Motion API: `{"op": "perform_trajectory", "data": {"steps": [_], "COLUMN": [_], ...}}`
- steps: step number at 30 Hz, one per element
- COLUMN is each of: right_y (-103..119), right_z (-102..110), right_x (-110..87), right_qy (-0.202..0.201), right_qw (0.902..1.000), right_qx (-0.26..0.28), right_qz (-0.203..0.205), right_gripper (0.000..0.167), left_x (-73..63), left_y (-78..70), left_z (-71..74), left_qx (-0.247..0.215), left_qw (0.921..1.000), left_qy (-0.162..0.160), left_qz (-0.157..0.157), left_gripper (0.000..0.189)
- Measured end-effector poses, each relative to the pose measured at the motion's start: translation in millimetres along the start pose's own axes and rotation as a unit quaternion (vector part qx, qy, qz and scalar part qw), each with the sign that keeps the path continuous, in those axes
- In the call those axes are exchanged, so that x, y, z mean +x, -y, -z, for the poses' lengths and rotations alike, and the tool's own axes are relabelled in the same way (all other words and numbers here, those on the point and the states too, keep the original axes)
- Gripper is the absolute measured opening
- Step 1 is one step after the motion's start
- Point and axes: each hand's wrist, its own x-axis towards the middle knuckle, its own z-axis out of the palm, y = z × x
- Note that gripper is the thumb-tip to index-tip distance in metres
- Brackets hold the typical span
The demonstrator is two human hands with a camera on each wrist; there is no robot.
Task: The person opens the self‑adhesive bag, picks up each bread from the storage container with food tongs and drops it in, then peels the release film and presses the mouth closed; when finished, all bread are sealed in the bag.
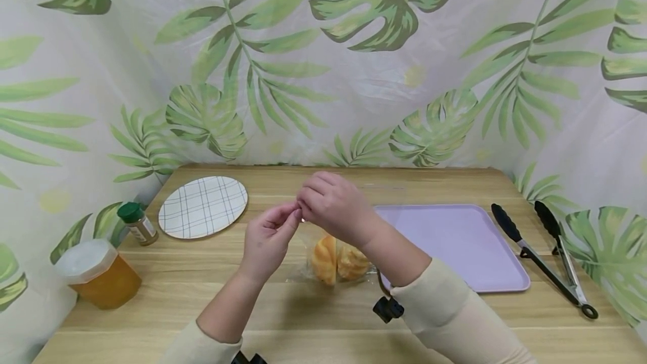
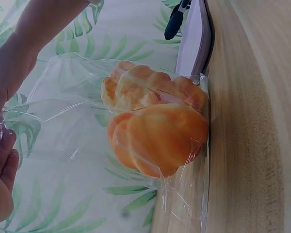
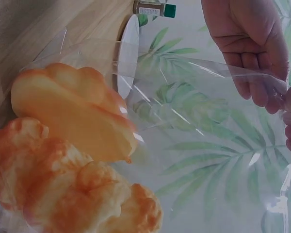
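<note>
A clear plastic bag (image 2: pixel 63 128) stands on the wooden table with two bread rolls inside. One roll (image 2: pixel 157 138) is smooth and golden; the other roll (image 3: pixel 68 179) is lumpier and lies beside it. My left hand (image 1: pixel 267 240) pinches the bag's top edge between thumb and fingers. Close against it, my right hand (image 1: pixel 336 206) also pinches that edge, its fingers curled. Both hands are above and slightly behind the rolls. In the head view the film is barely visible, and the right forearm covers part of the area beside the rolls.
To the right lie a lilac tray (image 1: pixel 445 240) and black-tipped tongs (image 1: pixel 548 263). A checked plate (image 1: pixel 202 206) is at the back left. Near it stand a green-capped spice bottle (image 1: pixel 139 226) and an amber jar (image 1: pixel 103 285) with a whitish lid. A leaf-patterned cloth (image 1: pixel 354 83) hangs behind.
</note>
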Motion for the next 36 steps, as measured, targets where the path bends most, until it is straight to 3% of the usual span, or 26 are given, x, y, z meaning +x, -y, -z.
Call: {"op": "perform_trajectory", "data": {"steps": [6,10,14,23,36], "right_y": [-0.2,-2.1,-3.8,-3.8,-0.8], "right_z": [-0.3,0.8,1.7,3.4,3.3], "right_x": [-2.5,-4.6,-5.2,-2.1,-3.1], "right_qy": [0.011,0.000,-0.019,-0.043,-0.044], "right_qw": [0.9972,0.9957,0.9958,0.9987,0.9976], "right_qx": [0.055,0.078,0.083,0.014,-0.032], "right_qz": [-0.049,-0.049,-0.033,0.022,0.042], "right_gripper": [0.004,0.008,0.014,0.015,0.015], "left_x": [0.0,0.2,0.2,-0.9,-0.8], "left_y": [0.5,0.8,0.6,-1.0,-3.7], "left_z": [0.1,-0.1,0.1,0.7,1.1], "left_qx": [-0.052,-0.096,-0.110,-0.066,-0.054], "left_qw": [0.9986,0.9952,0.9938,0.9975,0.9981], "left_qy": [0.009,0.015,0.020,0.023,0.024], "left_qz": [0.001,0.004,-0.001,-0.012,-0.018], "left_gripper": [0.017,0.021,0.022,0.020,0.018]}}
